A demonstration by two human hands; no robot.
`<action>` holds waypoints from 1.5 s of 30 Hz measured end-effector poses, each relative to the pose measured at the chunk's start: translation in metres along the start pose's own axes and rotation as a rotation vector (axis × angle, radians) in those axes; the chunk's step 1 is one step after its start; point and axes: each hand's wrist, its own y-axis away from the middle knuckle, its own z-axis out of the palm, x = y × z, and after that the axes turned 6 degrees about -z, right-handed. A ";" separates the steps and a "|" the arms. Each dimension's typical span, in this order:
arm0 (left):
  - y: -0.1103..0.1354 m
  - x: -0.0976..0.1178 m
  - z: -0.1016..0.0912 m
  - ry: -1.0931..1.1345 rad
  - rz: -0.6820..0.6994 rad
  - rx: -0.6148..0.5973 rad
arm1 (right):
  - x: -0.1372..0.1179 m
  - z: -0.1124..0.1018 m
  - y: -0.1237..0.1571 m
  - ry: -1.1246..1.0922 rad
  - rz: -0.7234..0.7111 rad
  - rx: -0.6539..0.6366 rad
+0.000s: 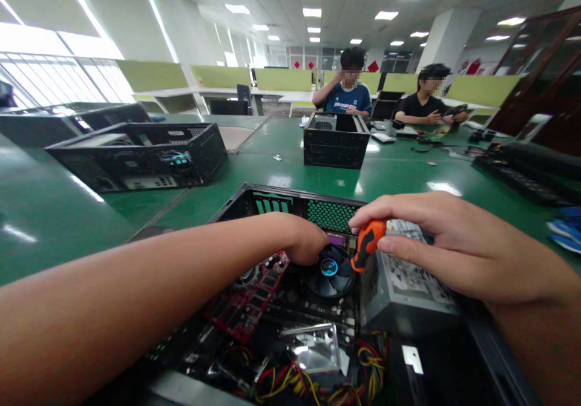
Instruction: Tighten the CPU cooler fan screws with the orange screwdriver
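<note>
An open black computer case (236, 203) lies on the green table in front of me. Inside it I see a round cooler fan (330, 271), a red circuit card (247, 300), a grey power supply (408, 285) and bundled coloured wires (290, 382). My right hand (436, 242) pinches the orange-and-black handle of a screwdriver (367, 244), which points down beside the fan. My left hand (306, 242) reaches down into the case next to the fan, with its fingers curled out of sight.
Another open black case (136, 155) lies at the left and a third (336, 140) stands mid-table. Two people sit at the far side of the table. Black keyboards (521, 179) lie at the right, with blue items (565, 230) near the right edge.
</note>
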 end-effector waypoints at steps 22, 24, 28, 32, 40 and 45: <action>0.004 0.005 -0.005 -0.111 0.033 -0.060 | -0.004 0.001 -0.004 -0.081 -0.019 -0.062; 0.004 0.004 -0.004 -0.091 0.029 -0.048 | -0.004 0.000 -0.003 -0.086 -0.017 -0.064; 0.003 0.003 -0.004 -0.057 0.031 -0.035 | -0.005 0.001 -0.003 -0.080 -0.009 -0.069; 0.005 0.005 -0.006 -0.102 0.034 -0.048 | -0.005 0.004 -0.005 -0.049 -0.005 -0.071; 0.007 0.010 -0.009 -0.194 0.028 -0.090 | -0.003 0.004 -0.005 -0.067 0.035 -0.051; 0.006 0.007 -0.007 -0.177 0.077 -0.059 | -0.006 0.003 -0.003 -0.055 -0.015 -0.101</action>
